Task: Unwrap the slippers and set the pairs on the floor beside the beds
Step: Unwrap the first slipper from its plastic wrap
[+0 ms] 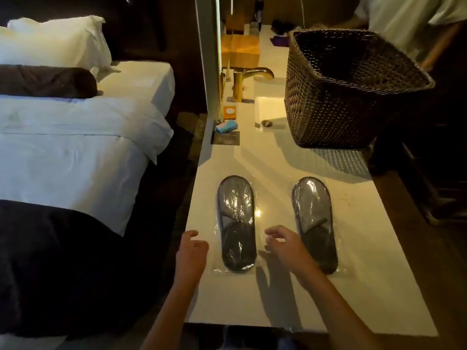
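2 wrapped slipper packs (237, 223) on counter (275, 294); 2 hands (193, 248) empty

Left hand (192, 246): I have it reaching forward on a bare forearm, palm down, fingers loosely curled and apart, thumb out, holding nothing, poised at the counter's left edge near its near end. Right hand (284, 245): I have it extended likewise on a bare forearm, palm down, fingers spread and bent, empty, hovering over the counter's near half.
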Demonstrator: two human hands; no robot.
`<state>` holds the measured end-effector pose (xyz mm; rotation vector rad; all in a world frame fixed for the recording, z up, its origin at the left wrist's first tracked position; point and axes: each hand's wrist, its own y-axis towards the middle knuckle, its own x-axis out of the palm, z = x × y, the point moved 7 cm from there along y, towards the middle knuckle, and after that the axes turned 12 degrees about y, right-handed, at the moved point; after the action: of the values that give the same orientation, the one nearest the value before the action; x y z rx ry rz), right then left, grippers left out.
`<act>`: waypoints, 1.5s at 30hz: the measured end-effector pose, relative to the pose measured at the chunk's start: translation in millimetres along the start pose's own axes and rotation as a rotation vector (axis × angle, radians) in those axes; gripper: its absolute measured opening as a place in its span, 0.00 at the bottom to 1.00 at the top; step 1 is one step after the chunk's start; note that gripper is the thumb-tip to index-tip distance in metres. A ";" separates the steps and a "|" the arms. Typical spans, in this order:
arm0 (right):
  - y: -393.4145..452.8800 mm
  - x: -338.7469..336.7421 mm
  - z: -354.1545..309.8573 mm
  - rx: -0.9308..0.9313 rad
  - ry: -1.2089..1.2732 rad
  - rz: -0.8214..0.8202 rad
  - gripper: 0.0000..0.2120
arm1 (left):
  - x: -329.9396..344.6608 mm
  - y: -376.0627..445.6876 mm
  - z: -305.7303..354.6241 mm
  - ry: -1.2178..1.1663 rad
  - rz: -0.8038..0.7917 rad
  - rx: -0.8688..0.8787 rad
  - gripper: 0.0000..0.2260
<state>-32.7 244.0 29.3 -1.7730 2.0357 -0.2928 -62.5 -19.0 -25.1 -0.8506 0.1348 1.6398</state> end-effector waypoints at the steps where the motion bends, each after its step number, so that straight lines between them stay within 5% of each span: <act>1: 7.5 4.5 -1.1 -0.004 -0.019 0.027 0.10 | 2.6 4.0 3.3 -0.001 -0.002 -0.003 0.18; 9: 37.0 21.6 14.4 0.174 0.068 0.202 0.12 | 26.7 23.4 3.6 0.011 -0.025 -0.088 0.19; 21: 42.9 34.1 22.5 0.199 0.034 0.204 0.08 | 35.2 15.4 15.0 0.172 -0.095 -0.054 0.22; 26: 39.9 33.4 21.7 0.249 0.107 0.140 0.15 | 31.7 17.8 17.1 0.011 -0.192 -0.090 0.10; 31: 29.3 36.5 19.4 0.343 0.346 0.013 0.13 | 38.0 8.5 15.8 -0.196 -0.399 -0.146 0.11; 39: 18.3 25.3 -15.5 0.171 0.471 -0.017 0.05 | 28.3 -22.5 50.5 -0.464 -0.631 -0.189 0.11; 45: 2.3 -1.4 -63.7 -0.052 0.443 0.016 0.13 | 4.6 -25.7 100.1 -0.541 -0.642 -0.023 0.12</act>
<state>-62.9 238.3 85.1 -1.8467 2.3708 -0.6863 -84.6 44.1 53.9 -0.3761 -0.4904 1.2015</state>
